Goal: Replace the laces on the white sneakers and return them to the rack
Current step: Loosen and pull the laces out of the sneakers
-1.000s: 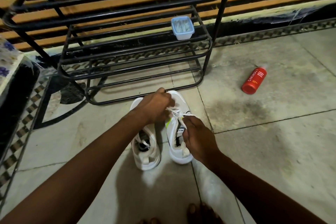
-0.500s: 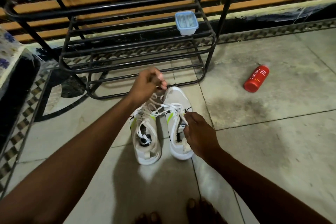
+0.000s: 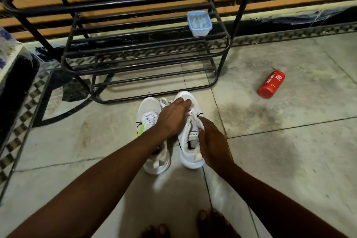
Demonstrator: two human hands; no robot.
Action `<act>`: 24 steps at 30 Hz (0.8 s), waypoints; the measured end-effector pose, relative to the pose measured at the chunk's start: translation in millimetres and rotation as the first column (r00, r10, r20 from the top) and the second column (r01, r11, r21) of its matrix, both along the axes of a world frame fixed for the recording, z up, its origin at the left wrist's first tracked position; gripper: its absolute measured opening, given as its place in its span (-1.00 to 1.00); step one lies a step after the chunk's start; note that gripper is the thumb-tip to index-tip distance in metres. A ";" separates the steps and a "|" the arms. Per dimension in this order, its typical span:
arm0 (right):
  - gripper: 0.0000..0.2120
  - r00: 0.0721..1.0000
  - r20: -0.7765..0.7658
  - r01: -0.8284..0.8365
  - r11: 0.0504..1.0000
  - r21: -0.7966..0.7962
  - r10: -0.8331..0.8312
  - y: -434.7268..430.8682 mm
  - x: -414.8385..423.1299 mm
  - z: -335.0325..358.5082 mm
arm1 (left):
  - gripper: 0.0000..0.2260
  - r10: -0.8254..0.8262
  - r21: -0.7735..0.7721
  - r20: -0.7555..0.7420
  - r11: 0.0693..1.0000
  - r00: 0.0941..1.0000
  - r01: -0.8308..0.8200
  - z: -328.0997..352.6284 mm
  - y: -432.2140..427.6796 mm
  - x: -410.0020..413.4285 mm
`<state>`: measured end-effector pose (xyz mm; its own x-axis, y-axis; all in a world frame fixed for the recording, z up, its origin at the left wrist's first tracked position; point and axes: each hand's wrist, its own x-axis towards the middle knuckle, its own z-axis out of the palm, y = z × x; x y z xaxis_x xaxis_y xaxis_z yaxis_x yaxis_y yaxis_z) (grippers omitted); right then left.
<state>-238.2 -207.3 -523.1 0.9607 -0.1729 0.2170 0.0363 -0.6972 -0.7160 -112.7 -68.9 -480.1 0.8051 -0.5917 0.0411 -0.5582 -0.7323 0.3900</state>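
Two white sneakers stand side by side on the floor tiles, toes toward the black metal shoe rack point(image 3: 146, 60). My left hand point(image 3: 173, 118) reaches across the left sneaker point(image 3: 148, 110) and its curled fingers grip the white lace point(image 3: 190, 113) over the right sneaker point(image 3: 188, 152). My right hand point(image 3: 212, 141) holds the right sneaker's outer side by the collar and tongue. A loose lace loop point(image 3: 164, 101) lies between the two toes.
A small blue-rimmed plastic tub point(image 3: 199, 23) sits on the rack's middle shelf at the right. A red bottle point(image 3: 271, 84) lies on the floor to the right. My bare toes point(image 3: 210, 222) show at the bottom edge. A dark cabinet point(image 3: 11, 87) stands at left.
My left hand had lifted the lace up toward the rack; it has now come back down onto the right sneaker's lacing. My right hand stays on that sneaker's side.
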 end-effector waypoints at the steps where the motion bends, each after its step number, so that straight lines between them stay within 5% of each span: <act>1: -0.56 1.000 0.004 -0.004 1.000 0.014 0.004 0.0 -0.1 0.7 | -0.87 -0.013 -0.009 0.004 1.000 1.000 0.013 -1.5 0.6 -1.1; 5: -0.61 0.999 0.016 0.032 0.996 0.078 -0.034 -3.1 -1.8 -1.0 | -0.81 0.080 -0.193 -0.179 0.974 0.981 -0.115 -0.1 9.0 2.7; 10: -0.60 0.998 -0.021 0.064 0.997 0.049 -0.063 -2.5 -3.5 -0.9 | -0.80 0.203 -0.401 -0.569 0.777 0.797 -0.484 12.3 15.7 10.3; 12: -0.54 0.997 -0.045 0.058 0.998 -0.029 -0.059 0.7 -1.4 0.2 | -0.87 0.282 -0.370 -0.488 0.790 0.826 -0.489 17.3 12.9 11.8; 14: -0.49 0.997 -0.046 0.055 0.996 -0.071 -0.058 2.3 0.3 1.7 | -0.94 0.422 -0.171 -0.208 0.872 0.882 -0.458 27.1 14.2 9.8; 16: -0.50 0.999 -0.046 0.025 0.996 -0.084 -0.029 1.1 2.4 1.7 | -0.82 0.410 0.146 0.123 0.893 0.904 -0.425 35.8 18.2 4.1; 18: -0.54 0.999 -0.042 -0.011 0.993 -0.115 0.007 -3.6 5.8 0.2 | -0.66 0.320 0.278 0.254 0.880 0.913 -0.386 38.4 23.7 2.4; 20: -0.60 1.000 -0.021 -0.008 0.994 -0.112 0.005 -9.6 12.2 1.7 | -0.54 0.229 0.239 0.197 0.932 0.953 -0.273 35.6 29.5 6.5; 24: -0.65 0.999 0.050 -0.011 1.000 -0.021 0.012 -12.7 29.4 15.7 | -0.24 -0.028 0.136 -0.205 0.989 0.978 0.057 27.0 35.7 17.5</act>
<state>-208.8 -220.0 -507.4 0.9504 -0.1571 0.2684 0.0796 -0.7114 -0.6982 -95.1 -33.2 -453.0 0.7625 -0.6136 -0.2053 -0.5101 -0.7652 0.3927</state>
